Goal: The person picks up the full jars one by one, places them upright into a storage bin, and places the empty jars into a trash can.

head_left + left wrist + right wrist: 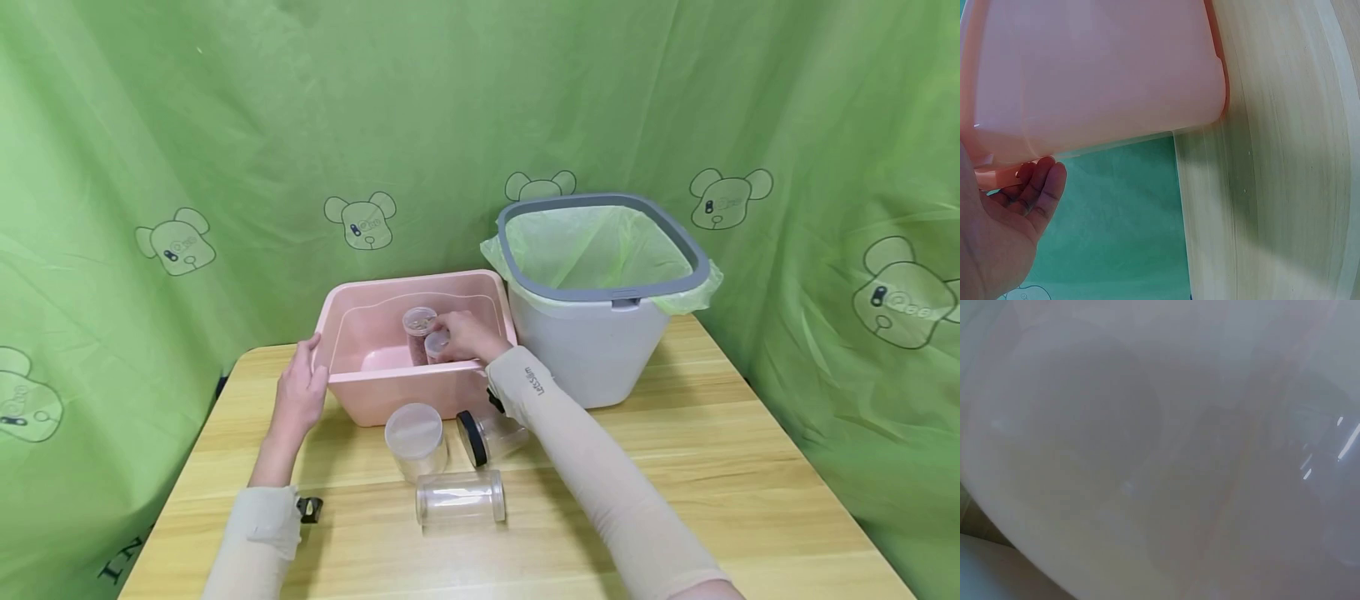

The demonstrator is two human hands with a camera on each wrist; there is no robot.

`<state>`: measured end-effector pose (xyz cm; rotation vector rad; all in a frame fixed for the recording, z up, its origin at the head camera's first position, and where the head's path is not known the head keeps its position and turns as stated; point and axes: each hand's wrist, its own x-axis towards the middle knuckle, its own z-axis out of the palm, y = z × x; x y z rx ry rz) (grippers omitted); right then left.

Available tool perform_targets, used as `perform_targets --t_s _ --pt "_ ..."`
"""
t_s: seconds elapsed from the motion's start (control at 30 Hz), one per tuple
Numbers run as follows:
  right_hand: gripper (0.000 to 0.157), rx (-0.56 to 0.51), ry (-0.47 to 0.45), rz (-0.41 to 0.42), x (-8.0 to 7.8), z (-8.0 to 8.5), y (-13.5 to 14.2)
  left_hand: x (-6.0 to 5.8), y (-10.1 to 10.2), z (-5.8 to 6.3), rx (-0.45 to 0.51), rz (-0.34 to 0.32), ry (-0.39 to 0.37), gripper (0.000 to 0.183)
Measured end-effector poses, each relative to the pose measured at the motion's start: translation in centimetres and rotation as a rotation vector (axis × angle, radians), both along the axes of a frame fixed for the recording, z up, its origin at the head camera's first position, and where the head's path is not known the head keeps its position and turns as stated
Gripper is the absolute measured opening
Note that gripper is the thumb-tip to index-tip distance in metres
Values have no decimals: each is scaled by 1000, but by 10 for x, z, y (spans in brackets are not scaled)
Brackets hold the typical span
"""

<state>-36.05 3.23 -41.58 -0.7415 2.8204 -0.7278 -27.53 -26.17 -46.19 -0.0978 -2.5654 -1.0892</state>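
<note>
A pink plastic basin (408, 396) stands on the wooden table. My left hand (300, 387) holds its left rim; in the left wrist view, the curled fingers of that hand (1013, 219) are at the rim of the basin (1097, 69). Reaching over the front wall, my right hand (472, 335) grips a small clear jar (437, 345) by its top inside the basin. Beside it stands a taller clear jar (418, 329) with dark reddish contents. The right fingers are partly hidden. A pale, blurred surface fills most of the right wrist view, and no hand shows there.
A white bin (585, 350) with a grey rim and green liner stands right of the basin. In front are an upright clear jar (415, 442), a jar on its side with a black lid (472, 439), and another lying clear jar (460, 498). Green curtains (450, 125) surround the table.
</note>
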Motion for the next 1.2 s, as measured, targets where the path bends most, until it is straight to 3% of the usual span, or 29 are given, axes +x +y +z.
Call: perform_targets --t_s 0.37,0.67,1.0,1.2 --pt "54 -45 38 -10 8 12 6 1 0 -2 5 4 -5 55" --pt "20 -159 352 -20 34 17 17 0 0 -2 16 0 -11 55" --pt "28 -99 428 67 70 11 48 0 1 1 12 -1 -8 55" --pt "33 -104 430 71 79 2 61 1 2 0 28 -3 -9 55"
